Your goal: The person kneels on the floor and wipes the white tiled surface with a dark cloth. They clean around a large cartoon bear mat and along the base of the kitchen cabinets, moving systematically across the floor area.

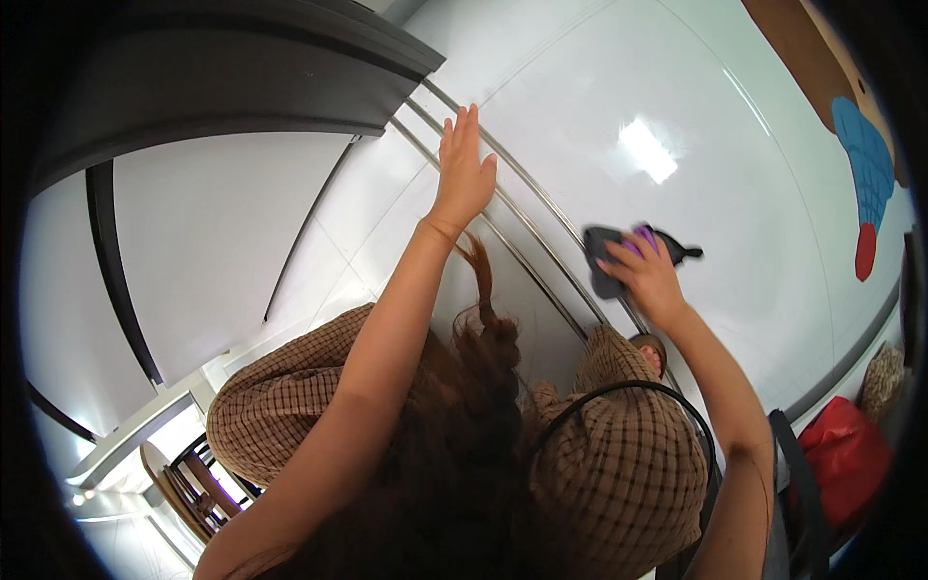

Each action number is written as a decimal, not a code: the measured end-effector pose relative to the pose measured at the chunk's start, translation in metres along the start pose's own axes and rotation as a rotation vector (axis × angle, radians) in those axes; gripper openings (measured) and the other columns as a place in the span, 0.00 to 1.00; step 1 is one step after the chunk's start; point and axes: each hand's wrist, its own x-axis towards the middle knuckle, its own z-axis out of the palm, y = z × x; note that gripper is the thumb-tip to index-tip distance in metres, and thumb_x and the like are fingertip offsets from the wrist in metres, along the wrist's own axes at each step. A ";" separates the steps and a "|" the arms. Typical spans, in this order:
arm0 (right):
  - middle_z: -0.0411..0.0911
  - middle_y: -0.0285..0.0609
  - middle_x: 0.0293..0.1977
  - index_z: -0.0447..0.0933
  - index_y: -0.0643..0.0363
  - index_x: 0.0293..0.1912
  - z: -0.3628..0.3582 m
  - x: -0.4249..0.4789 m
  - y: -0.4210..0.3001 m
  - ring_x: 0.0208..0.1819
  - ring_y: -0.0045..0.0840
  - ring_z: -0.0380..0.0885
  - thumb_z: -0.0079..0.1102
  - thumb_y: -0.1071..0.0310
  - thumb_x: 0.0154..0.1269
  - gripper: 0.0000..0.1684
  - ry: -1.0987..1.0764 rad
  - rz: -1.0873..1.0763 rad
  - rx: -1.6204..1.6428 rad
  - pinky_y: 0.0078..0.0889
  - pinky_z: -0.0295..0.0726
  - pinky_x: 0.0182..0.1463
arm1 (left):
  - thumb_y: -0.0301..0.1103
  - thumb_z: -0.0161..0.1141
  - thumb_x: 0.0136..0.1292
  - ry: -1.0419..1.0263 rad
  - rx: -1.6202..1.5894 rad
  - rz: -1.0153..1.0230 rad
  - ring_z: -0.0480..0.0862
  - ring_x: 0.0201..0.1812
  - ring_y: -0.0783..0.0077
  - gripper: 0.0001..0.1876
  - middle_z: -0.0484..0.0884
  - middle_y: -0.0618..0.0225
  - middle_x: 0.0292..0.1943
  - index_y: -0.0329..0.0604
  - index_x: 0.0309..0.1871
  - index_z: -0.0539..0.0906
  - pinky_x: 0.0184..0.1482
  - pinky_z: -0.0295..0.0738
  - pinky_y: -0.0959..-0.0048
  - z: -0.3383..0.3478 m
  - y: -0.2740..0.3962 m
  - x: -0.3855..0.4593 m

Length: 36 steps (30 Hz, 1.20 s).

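Note:
My left hand (pixel 464 177) is stretched out over the metal rails (pixel 536 235) set along the shiny white tiled floor; its fingers are extended and hold nothing, and whether it touches the rails I cannot tell. My right hand (pixel 649 279) is closed on a dark grey and purple handheld tool (pixel 607 254), blurred, which has a black pointed end at its right. The tool is by the rails, over the floor just right of them. What kind of tool it is I cannot make out.
A dark door frame or panel edge (pixel 239 80) crosses the upper left, with white sliding panels (pixel 217 232) below. A sandaled foot (pixel 652 354) rests near the rails. At the lower right are a red bag (pixel 844 457) and a dark strap. A painted figure (pixel 864 156) is at the upper right.

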 end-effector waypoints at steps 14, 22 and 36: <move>0.79 0.45 0.53 0.77 0.50 0.60 -0.002 0.197 0.008 0.51 0.34 0.77 0.58 0.73 0.62 0.25 0.434 0.366 0.905 0.35 0.75 0.55 | 0.20 0.55 0.61 0.234 -0.002 -0.013 0.50 0.76 0.37 0.38 0.56 0.43 0.74 0.31 0.75 0.53 0.76 0.45 0.53 -0.042 -0.023 -0.002; 0.77 0.55 0.56 0.73 0.66 0.62 0.003 -0.206 0.091 0.55 0.45 0.77 0.54 0.73 0.65 0.25 0.933 1.015 -0.202 0.42 0.72 0.61 | 0.34 0.62 0.61 -0.219 0.119 0.354 0.50 0.76 0.41 0.38 0.54 0.45 0.75 0.26 0.71 0.60 0.76 0.47 0.52 0.096 0.077 -0.057; 0.78 0.40 0.53 0.80 0.53 0.54 0.040 0.199 -0.002 0.44 0.27 0.77 0.58 0.79 0.58 0.24 0.705 0.259 1.077 0.29 0.76 0.47 | 0.26 0.55 0.62 -0.019 0.245 0.034 0.49 0.76 0.38 0.38 0.50 0.40 0.75 0.25 0.74 0.51 0.75 0.45 0.47 0.074 0.019 -0.086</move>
